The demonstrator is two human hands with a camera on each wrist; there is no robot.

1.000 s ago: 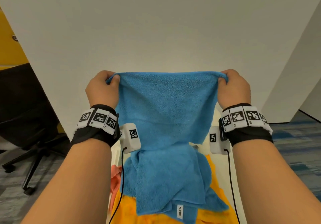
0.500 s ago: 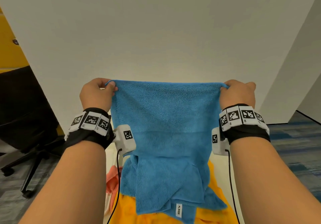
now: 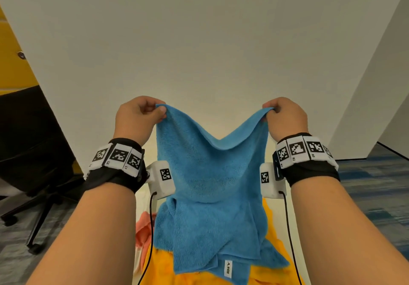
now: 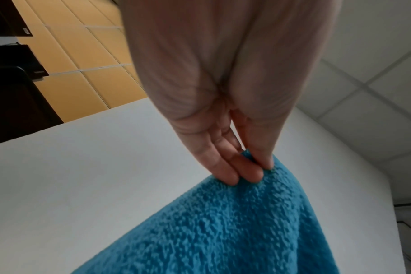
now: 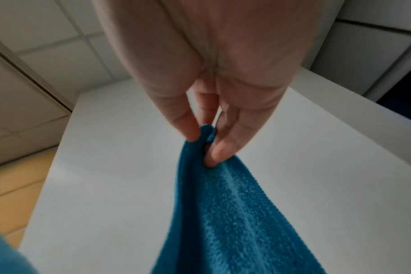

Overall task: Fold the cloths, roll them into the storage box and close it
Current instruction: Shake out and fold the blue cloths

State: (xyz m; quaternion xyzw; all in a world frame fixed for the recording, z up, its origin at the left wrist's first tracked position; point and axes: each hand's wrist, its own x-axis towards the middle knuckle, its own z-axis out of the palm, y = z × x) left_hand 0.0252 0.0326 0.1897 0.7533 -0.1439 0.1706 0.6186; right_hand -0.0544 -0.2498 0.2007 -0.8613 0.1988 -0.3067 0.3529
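We hold a blue cloth point(image 3: 210, 187) up in front of us by its two top corners, our left hand point(image 3: 136, 118) pinching one corner and our right hand point(image 3: 285, 116) pinching the other. On each hand the thumb and fingertips point(image 4: 249, 172) are clamped together on the fabric. The top edge sags between our fingers, and the cloth hangs below them onto an orange cloth point(image 3: 161, 269).

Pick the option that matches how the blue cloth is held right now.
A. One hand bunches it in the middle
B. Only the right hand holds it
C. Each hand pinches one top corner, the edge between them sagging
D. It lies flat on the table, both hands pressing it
C: the left hand and the right hand each pinch a top corner of the blue cloth, whose upper edge dips between them.
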